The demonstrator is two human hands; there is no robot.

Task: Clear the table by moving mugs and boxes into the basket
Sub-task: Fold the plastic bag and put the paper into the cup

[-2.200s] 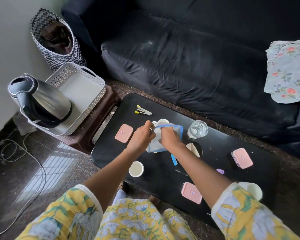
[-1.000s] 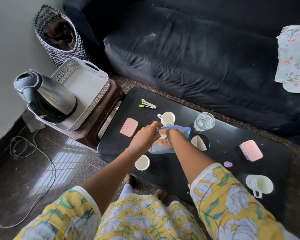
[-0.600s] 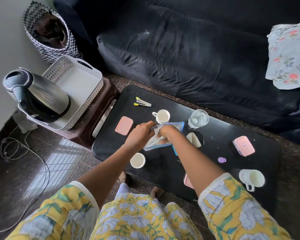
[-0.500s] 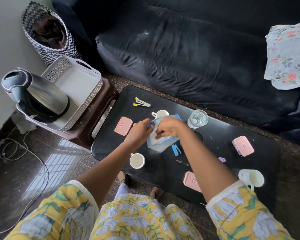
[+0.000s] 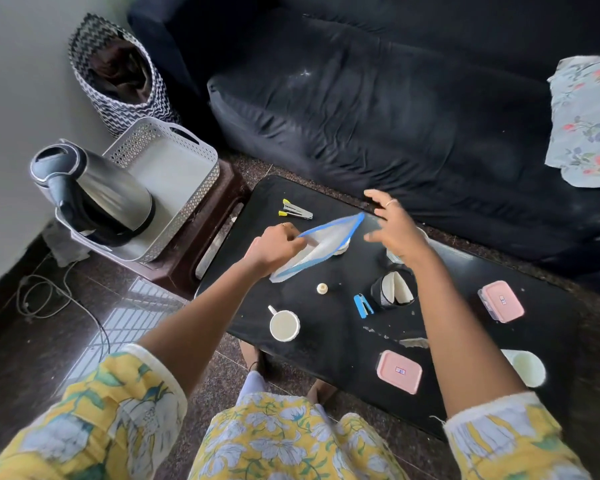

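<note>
A blue-rimmed pouch (image 5: 321,244) is pinched by the left hand (image 5: 274,247) above the table (image 5: 343,344), the right hand (image 5: 394,225) spread empty; a mug (image 5: 284,325) at the near edge risks being knocked off.

left hand (image 5: 274,249): closed on blue-rimmed clear pouch (image 5: 321,244), held above black table (image 5: 340,344) | right hand (image 5: 394,226): spread, nothing held | white basket (image 5: 201,188): kettle (image 5: 94,195) seen inside | two pink boxes (image 5: 399,371) and mug (image 5: 284,325) seen on table

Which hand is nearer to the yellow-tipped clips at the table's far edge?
Left. The left hand, pinching the blue-edged pouch, sits just below the yellow-tipped clips. The right hand is open, farther right across the pouch.
</note>
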